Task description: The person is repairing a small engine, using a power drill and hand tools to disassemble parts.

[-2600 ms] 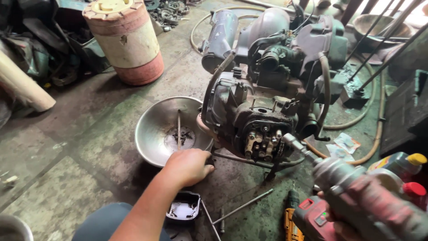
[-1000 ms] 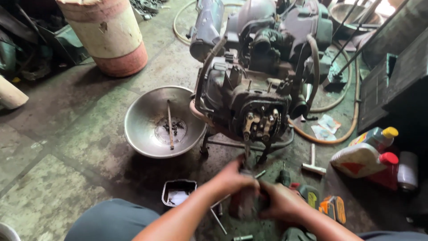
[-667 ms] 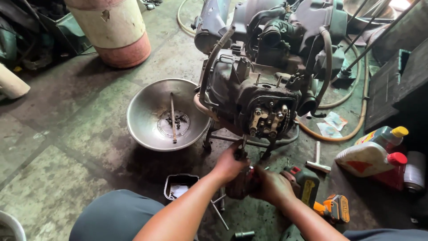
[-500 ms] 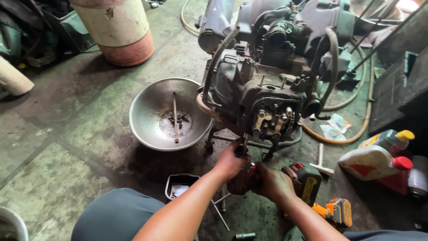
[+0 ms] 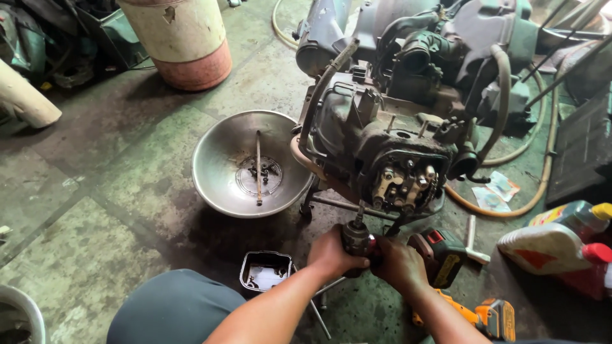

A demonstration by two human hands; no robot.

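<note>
I look down from my head camera at a grimy concrete workshop floor [image 5: 95, 191]. The largest thing is a motorcycle engine [image 5: 389, 127], grey and oily, standing on a low frame in the middle-right of the scene, with hoses looping around its far side. Its cylinder head faces me with the cover off, so the rocker arms and valve springs [image 5: 405, 181] are exposed; I judge the strip-down has begun but the head itself is not yet removed. Far left stands a cream and pink drum [image 5: 182, 38]. Left of the engine sits a steel bowl [image 5: 210, 172] holding a long rod and several loose bolts. Right of me lies a white and red plastic bottle [image 5: 561, 242]. Near my knee is a small black engine cover [image 5: 264, 272], lying open side up. Just beside my right hand rests a dark battery pack [image 5: 446, 255].

My left hand [image 5: 331, 255] and right hand [image 5: 398, 264] are both closed around a power tool [image 5: 357, 239], held upright just below the cylinder head, its tip pointing up toward the engine's lower edge.
</note>
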